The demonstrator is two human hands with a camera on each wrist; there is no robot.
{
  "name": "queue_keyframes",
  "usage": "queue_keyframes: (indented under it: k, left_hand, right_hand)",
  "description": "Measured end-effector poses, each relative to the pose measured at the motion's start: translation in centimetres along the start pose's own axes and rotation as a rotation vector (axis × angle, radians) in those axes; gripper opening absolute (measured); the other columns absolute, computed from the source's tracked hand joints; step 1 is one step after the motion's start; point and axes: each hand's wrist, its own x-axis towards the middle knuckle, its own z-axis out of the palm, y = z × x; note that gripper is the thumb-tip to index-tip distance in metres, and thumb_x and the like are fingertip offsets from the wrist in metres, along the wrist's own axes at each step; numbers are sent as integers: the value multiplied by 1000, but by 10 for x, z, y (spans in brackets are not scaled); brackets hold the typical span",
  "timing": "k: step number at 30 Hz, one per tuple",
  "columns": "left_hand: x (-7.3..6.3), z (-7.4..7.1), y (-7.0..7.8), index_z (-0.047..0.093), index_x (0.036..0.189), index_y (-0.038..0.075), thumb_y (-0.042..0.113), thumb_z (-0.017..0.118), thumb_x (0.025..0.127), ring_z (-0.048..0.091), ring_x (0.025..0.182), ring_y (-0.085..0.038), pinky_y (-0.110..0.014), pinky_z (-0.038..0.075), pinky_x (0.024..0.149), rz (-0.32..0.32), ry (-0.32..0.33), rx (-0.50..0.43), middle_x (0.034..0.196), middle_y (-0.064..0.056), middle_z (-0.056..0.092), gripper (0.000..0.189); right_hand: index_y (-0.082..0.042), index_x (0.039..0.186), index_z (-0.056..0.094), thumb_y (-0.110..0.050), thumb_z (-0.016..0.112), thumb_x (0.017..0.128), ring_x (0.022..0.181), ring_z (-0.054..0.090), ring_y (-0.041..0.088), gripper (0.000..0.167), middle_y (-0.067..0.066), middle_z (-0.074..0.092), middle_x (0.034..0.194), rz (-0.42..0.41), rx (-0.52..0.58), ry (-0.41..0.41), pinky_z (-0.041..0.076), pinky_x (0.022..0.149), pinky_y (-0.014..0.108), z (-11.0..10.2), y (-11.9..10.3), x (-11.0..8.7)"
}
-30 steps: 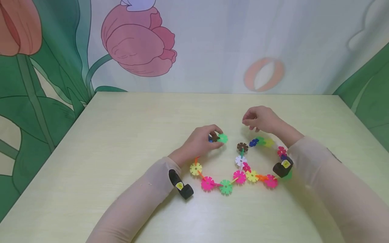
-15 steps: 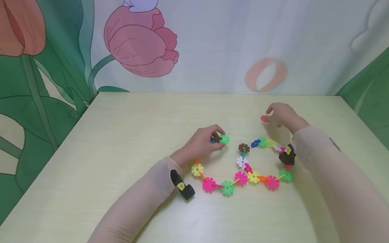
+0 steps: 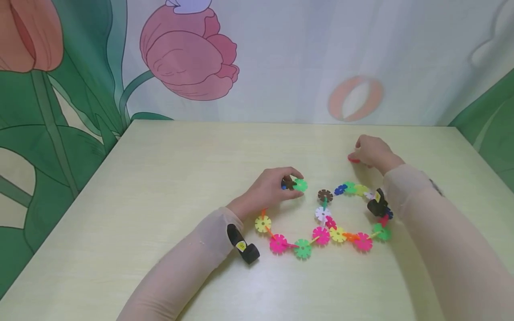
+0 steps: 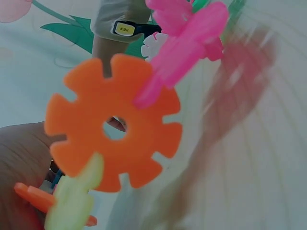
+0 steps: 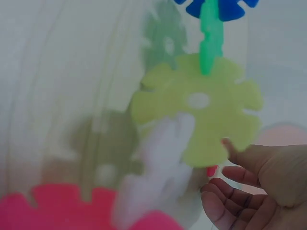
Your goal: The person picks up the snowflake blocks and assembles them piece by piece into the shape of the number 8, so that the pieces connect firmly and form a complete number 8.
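My left hand (image 3: 267, 189) pinches the end of a chain of notched plastic snowflake discs in the head view. A green disc (image 3: 300, 185) sticks out between its thumb and fingers, with a brown disc (image 3: 289, 183) beside it. Close up in the left wrist view, an orange disc (image 4: 76, 124) joins a pink disc (image 4: 184, 52). My right hand (image 3: 373, 152) is beyond the chain, pinching a single red-pink disc (image 3: 353, 159) seen nearly edge-on. In the right wrist view a yellow disc (image 5: 196, 139) partly covers that hand's fingertips.
The linked chain curves across the table (image 3: 180, 156), through pink discs (image 3: 321, 235) and yellow discs (image 3: 337, 234), round to a blue disc (image 3: 340, 189) at its other end. A brown disc (image 3: 325, 195) tops a side branch. A flower-print curtain (image 3: 281, 62) hangs behind.
My right hand has moved right from behind the gap in the chain and now holds the red-pink disc, which has turned edge-on. My left hand keeps its hold on the chain.
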Motion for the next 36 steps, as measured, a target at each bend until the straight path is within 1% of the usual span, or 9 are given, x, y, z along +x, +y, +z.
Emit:
queue_keyframes:
  k: [4,7,12,18,22,30,32,35,36]
  left_hand:
    - [1,0,3,64,118,17,25,75,84,59,86,-14,-21,47,74,4,-10,3,97,-1,67,37]
    - [1,1,4,64,118,16,24,75,84,59,86,-14,-22,47,75,3,-13,1,97,-2,67,36]
    - [3,1,4,63,118,15,24,73,86,58,85,-14,-22,47,74,19,-13,26,97,-3,67,35]
    - [2,2,3,60,119,15,24,71,87,58,86,-15,-22,46,75,25,-20,38,97,-3,66,34]
    - [2,2,4,60,119,16,24,72,86,59,87,-15,-22,47,76,19,-7,25,98,-3,67,35]
    - [1,0,5,61,120,18,25,74,85,59,87,-15,-23,47,76,11,3,14,100,-3,68,38]
    - [1,0,4,62,119,18,26,75,84,60,88,-14,-23,47,76,4,5,4,100,-3,68,38]
    - [0,-1,4,62,118,19,26,75,84,60,89,-15,-23,47,76,-7,10,-7,100,-3,68,38]
    - [0,-1,3,62,118,19,26,75,83,60,90,-15,-24,48,76,-11,11,-9,101,-3,68,38]
  right_hand:
    - [10,109,52,-23,59,95,76,53,27,36,19,56,91,2,-41,10,45,68,34,1,2,3]
    - [9,106,54,-23,60,94,78,53,28,35,19,57,91,-1,-51,13,46,70,36,2,4,4]
    - [9,102,57,-24,62,92,78,53,28,35,17,58,86,-21,-47,14,45,76,39,0,6,5]
    - [7,94,60,-24,65,89,73,52,25,32,10,57,74,-33,-45,1,44,74,38,0,7,5]
    - [8,93,59,-21,68,88,75,52,26,30,11,56,76,-43,-21,22,44,76,40,2,9,5]
    - [11,108,55,-12,64,90,96,59,38,30,27,61,105,-100,112,68,44,92,51,1,4,-6]
    - [10,110,55,-11,63,91,96,64,35,30,27,61,107,-112,193,75,47,93,50,1,-1,-12]
    - [8,109,55,-11,64,92,86,70,25,28,24,64,104,-136,320,82,52,90,45,2,-8,-21]
    - [8,108,56,-11,65,91,82,71,22,27,22,65,101,-150,356,89,54,88,41,2,-11,-24]
